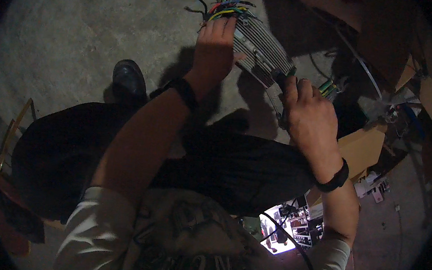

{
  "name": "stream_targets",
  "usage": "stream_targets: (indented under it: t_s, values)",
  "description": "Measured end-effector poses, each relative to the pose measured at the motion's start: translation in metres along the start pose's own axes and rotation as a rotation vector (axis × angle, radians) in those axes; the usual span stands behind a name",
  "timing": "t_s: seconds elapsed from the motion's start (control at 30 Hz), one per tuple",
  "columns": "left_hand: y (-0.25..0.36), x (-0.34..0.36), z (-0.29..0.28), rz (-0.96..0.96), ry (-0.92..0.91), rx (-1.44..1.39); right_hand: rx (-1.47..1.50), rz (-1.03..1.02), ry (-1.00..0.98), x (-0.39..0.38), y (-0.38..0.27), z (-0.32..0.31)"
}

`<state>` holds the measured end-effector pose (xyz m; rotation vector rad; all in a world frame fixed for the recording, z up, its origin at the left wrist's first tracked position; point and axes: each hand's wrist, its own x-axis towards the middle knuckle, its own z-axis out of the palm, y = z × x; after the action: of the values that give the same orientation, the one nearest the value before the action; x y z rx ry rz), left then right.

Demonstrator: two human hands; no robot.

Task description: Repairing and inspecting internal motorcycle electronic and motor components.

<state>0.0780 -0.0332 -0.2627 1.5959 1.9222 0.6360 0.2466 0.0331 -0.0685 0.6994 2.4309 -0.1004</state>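
Note:
A silver finned metal housing (262, 44) lies at an angle over the concrete floor, with a bundle of coloured wires (230, 0) coming from its upper end. My left hand (216, 47) grips that upper end, fingers curled over it beside the yellow, green and blue wires. My right hand (310, 112) is closed around a dark handled tool (281, 80), which meets the housing's lower right end; its tip is hard to make out. Green terminal connectors (327, 88) show just right of my right hand's fingers.
My shoe (128, 81) and crossed leg (233, 167) are below the housing. Cardboard (359, 147) and tangled cables and parts (392, 112) lie at the right. A wooden-framed seat or stand (16, 128) is at the far left. A bright cluttered patch (277, 233) shows at the bottom.

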Motion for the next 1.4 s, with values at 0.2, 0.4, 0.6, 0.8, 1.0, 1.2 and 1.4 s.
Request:
stream_targets:
  t_s: [0.2,0.4,0.6,0.8,1.0,1.2,1.4]
  values:
    - [0.001,0.0,0.001,-0.029,-0.022,0.005,0.525,0.368,-0.062,0.013,0.001,-0.002]
    - [0.0,-0.001,0.0,-0.035,-0.045,0.027,0.589,0.366,-0.116,0.002,0.0,-0.004]
    - [-0.002,0.001,-0.003,-0.033,-0.042,-0.115,0.022,0.03,-0.006,0.007,-0.009,-0.01]
    - [0.001,0.002,-0.009,-0.068,-0.101,-0.14,0.082,0.048,-0.122,0.009,-0.011,-0.003]
    - [0.006,0.002,-0.009,-0.102,-0.099,-0.115,0.268,0.241,-0.126,0.012,-0.019,-0.002]
    - [0.003,-0.001,-0.003,-0.082,-0.051,-0.104,0.561,0.509,-0.105,0.021,-0.017,-0.012]
    - [-0.001,-0.005,-0.004,-0.015,0.009,-0.065,0.472,0.458,-0.119,0.015,-0.014,-0.009]
